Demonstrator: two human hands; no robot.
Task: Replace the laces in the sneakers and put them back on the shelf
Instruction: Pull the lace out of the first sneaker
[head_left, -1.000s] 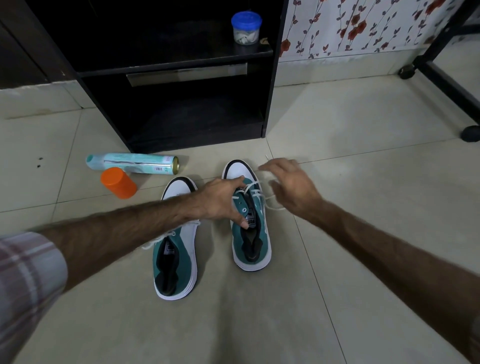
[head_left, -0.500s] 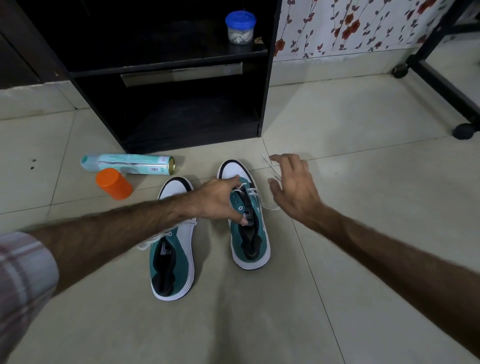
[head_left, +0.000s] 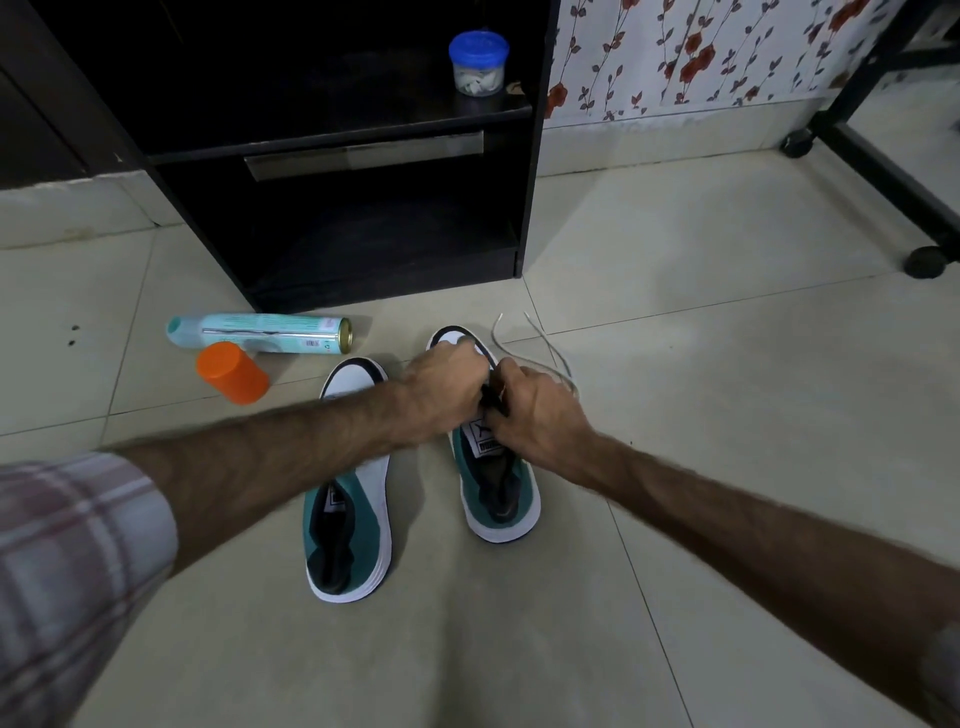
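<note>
Sneaker (head_left: 501, 488) — left hand (head_left: 447, 392), right hand (head_left: 535, 410) both curled on white lace (head_left: 545, 348) | blue-lidded jar (head_left: 478, 65) — white bits inside

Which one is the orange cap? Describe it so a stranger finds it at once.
Start at the black wooden shelf unit against the wall and look at the tiled floor before its left corner. A pale green spray can lies there on its side; the short orange plastic cap lies against its near side, left of the sneakers. Nothing else there is orange.
</note>
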